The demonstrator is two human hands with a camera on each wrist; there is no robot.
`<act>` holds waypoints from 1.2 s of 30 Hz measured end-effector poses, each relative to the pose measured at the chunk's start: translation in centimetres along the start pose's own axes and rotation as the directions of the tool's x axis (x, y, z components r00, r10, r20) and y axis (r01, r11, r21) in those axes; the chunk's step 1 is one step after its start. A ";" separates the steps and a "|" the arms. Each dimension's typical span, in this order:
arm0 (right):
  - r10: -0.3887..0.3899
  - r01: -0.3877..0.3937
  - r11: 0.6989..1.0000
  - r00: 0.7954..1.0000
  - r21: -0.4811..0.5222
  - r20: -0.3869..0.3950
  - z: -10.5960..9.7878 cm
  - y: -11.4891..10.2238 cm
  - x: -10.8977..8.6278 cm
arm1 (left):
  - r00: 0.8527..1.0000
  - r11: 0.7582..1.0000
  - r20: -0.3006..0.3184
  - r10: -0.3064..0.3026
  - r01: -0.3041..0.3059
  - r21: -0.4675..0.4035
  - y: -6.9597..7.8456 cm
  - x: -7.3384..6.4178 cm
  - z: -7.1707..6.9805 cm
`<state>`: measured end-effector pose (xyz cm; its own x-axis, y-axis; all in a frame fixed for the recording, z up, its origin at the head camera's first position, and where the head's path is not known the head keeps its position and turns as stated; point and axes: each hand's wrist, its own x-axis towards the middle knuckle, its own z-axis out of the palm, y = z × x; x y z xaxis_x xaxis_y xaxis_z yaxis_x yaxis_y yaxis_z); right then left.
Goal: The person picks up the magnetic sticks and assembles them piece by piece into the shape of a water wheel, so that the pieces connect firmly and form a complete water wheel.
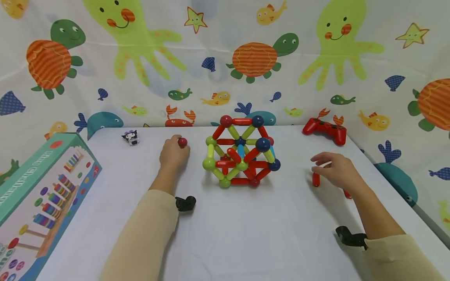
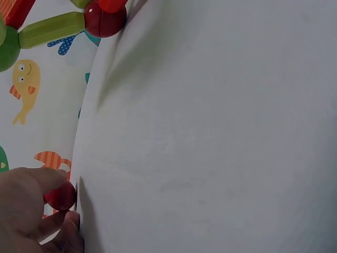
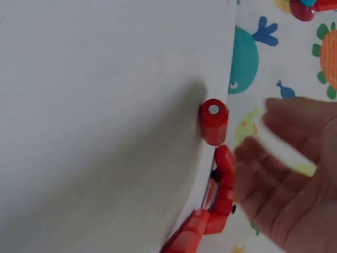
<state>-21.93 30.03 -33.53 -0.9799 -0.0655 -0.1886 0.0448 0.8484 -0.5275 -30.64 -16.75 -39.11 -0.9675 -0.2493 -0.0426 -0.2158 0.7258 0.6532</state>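
Observation:
My left hand [image 1: 174, 153] pinches a red ball [image 1: 182, 142] between thumb and fingers at the back left of the table; the left wrist view shows the ball [image 2: 62, 196] held there. Right of it stands a magnetic building frame of red, green and blue rods with balls at the joints, such as a light green ball [image 1: 209, 164]. My right hand [image 1: 337, 169] hovers with loosely bent, parted fingers over a short red magnetic rod [image 1: 316, 180]. In the right wrist view this rod [image 3: 214, 124] shows a silvery end. Another red rod [image 1: 347, 194] is partly hidden behind the right wrist.
A red game controller [image 1: 325, 130] lies at the back right. A small black-and-white figurine [image 1: 131, 137] sits at the back left. A large toy box [image 1: 52, 195] stands along the left edge. Behind the table hangs a sea-animal printed cloth [image 1: 218, 35].

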 end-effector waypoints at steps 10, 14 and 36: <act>0.035 -0.020 0.993 0.991 -0.120 0.126 1.2 0.0 0.2 | 0.997 0.983 0.055 0.061 -0.050 -0.178 0.7 -1.0 -0.9; 0.034 -0.021 0.991 0.995 -0.134 0.095 1.6 -0.3 0.2 | 0.990 0.912 0.070 0.119 -0.081 -0.403 2.0 -2.2 -1.5; -0.155 0.191 0.961 0.971 0.202 -0.181 1.1 -4.5 -0.5 | 0.852 0.769 0.236 0.468 -0.260 -0.584 7.1 -10.3 -5.0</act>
<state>-21.42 25.65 -31.92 -0.9938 -0.0995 0.0488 -0.1045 0.6962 -0.7102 -21.57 -12.26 -30.28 -0.9562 0.2782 0.0909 0.1629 0.2479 0.9550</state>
